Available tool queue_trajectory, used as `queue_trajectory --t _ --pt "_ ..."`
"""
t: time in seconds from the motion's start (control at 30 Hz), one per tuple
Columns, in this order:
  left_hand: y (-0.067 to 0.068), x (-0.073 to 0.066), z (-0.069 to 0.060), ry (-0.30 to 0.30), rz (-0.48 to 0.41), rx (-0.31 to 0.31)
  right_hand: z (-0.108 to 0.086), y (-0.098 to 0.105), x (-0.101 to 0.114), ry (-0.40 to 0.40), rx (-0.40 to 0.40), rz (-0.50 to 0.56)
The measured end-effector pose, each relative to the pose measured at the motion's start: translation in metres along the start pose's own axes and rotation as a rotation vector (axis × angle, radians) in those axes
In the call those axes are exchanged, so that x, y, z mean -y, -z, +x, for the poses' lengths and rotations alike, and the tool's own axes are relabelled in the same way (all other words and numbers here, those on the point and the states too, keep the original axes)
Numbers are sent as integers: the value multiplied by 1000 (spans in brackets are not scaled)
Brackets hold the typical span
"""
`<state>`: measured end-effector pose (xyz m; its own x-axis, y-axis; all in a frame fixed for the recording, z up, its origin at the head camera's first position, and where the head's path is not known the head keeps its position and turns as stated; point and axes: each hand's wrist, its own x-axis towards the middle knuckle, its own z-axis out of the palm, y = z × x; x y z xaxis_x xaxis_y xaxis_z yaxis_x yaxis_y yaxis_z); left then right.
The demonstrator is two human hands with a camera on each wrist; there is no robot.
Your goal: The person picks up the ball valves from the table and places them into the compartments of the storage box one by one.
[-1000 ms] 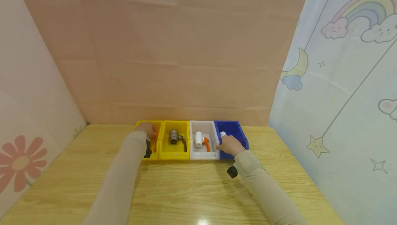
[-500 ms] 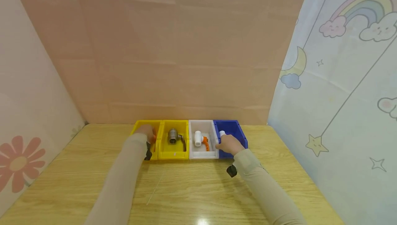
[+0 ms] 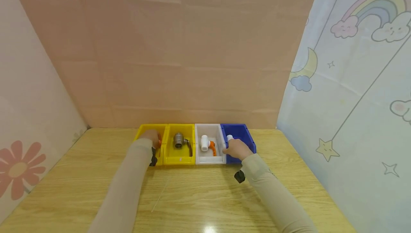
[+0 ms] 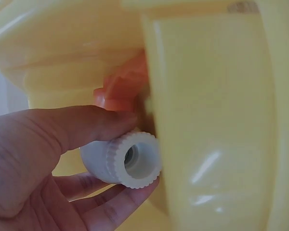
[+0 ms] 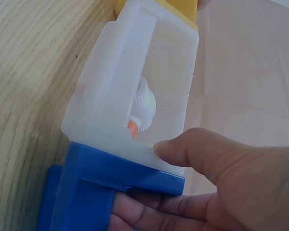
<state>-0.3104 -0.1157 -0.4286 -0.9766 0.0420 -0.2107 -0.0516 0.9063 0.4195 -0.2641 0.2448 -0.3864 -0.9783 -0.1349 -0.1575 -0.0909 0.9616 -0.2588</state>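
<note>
In the left wrist view, my left hand (image 4: 62, 159) holds a white plastic ball valve (image 4: 139, 161) with an orange handle (image 4: 127, 84), thumb above and fingers below. It is inside the leftmost yellow bin (image 3: 141, 130). My right hand (image 3: 238, 150) grips the adjoining walls of the white bin (image 3: 210, 160) and blue bin (image 3: 239, 130). Its thumb lies on the white bin's rim, its fingers on the blue side. Just past that hand a white piece (image 3: 229, 137) shows in the blue bin, mostly hidden.
A metal valve (image 3: 178, 141) with a dark lever lies in the second yellow bin (image 3: 179, 160). Another white valve (image 3: 204, 143) with an orange handle is in the white bin. The bins stand in a row on a wooden table (image 3: 192, 197), before a tan backdrop (image 3: 183, 65).
The left hand has shifted slightly within the yellow bin, and less of the orange handle shows beside it. The right hand keeps its place. The head view has drifted slightly.
</note>
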Motion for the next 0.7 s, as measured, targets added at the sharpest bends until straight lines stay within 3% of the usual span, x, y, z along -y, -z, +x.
queue_trajectory --t 0.4,0.7 --pt "4 -8 -10 -7 3 7 -1 1 0 -7 6 -2" --pt "4 -6 -9 -19 16 2 -2 2 1 -10 5 -1"
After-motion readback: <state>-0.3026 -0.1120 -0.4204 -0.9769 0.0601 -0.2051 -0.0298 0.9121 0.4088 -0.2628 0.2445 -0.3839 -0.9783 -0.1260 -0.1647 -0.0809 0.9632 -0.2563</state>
